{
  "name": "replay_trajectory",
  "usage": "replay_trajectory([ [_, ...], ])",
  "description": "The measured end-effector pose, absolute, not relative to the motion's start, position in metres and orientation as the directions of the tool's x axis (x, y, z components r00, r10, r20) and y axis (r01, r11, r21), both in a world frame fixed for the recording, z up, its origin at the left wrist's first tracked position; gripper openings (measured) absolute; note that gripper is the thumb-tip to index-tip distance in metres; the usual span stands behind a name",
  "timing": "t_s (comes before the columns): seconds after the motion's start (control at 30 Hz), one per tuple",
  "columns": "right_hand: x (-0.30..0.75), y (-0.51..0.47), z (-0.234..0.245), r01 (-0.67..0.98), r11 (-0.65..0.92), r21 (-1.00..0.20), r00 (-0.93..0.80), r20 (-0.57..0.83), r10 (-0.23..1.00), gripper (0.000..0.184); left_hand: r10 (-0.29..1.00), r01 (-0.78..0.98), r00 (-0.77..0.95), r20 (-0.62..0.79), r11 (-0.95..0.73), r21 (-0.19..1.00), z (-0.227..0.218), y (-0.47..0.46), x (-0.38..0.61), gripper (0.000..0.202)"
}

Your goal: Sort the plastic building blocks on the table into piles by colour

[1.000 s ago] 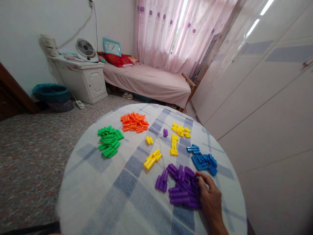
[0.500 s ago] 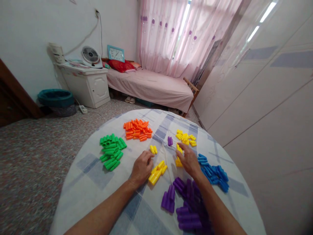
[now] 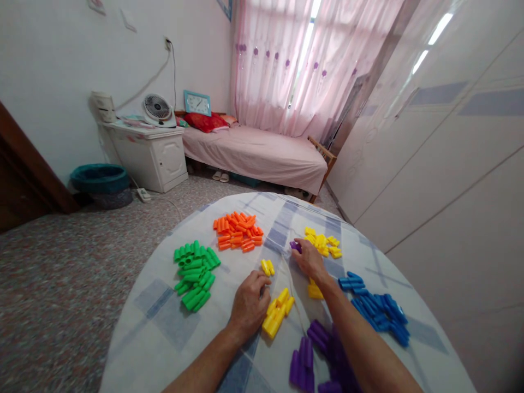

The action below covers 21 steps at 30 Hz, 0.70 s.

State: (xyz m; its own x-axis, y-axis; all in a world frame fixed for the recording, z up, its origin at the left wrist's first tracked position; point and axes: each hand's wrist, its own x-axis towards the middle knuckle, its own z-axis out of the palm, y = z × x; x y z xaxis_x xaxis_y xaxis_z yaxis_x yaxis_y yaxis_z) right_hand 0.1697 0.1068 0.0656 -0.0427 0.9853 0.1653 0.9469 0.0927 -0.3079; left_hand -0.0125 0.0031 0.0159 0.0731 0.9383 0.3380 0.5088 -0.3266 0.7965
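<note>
The purple bits (image 3: 295,247) sit far on the worktop (image 3: 139,355) at the right hand (image 3: 309,260), apart from the near purple heap (image 3: 319,335), though colours look mostly grouped, the left hand (image 3: 250,304) lies curled by yellow bits (image 3: 277,315), both grips I can't tell, and the right forearm (image 3: 362,330) partly hides that heap.

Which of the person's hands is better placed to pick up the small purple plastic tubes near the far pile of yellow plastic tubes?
Probably the right. The right hand is at the purple tubes, while the left hand lies farther off, close to a small group of yellow plastic tubes.
</note>
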Motion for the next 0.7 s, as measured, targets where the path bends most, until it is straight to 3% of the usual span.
replay_trajectory([
  [0.13, 0.204, 0.053, 0.092, 0.901, 0.189, -0.39, -0.144, 0.144, 0.979, 0.041, 0.934, 0.527, 0.078, 0.349, -0.336, 0.781, 0.014, 0.004, -0.013, 0.023],
  [0.23, 0.221, -0.007, 0.107, 0.799, 0.264, -0.539, -0.268, 0.074, 0.961, 0.038, 0.932, 0.533, 0.079, 0.355, -0.34, 0.775, 0.012, 0.005, -0.012, 0.022],
  [0.47, 0.227, -0.084, 0.105, 0.802, 0.252, -0.542, -0.358, -0.097, 0.929, 0.041, 0.926, 0.546, 0.085, 0.368, -0.352, 0.76, 0.011, 0.006, -0.013, 0.022],
  [0.6, 0.23, -0.057, 0.099, 0.831, 0.156, -0.534, -0.215, -0.049, 0.975, 0.035, 0.933, 0.537, 0.103, 0.346, -0.345, 0.77, 0.013, 0.005, -0.014, 0.021],
  [0.7, 0.227, -0.008, 0.089, 0.9, 0.021, -0.436, -0.017, 0.014, 1.0, 0.044, 0.935, 0.536, 0.101, 0.339, -0.338, 0.774, 0.015, 0.004, -0.014, 0.021],
])
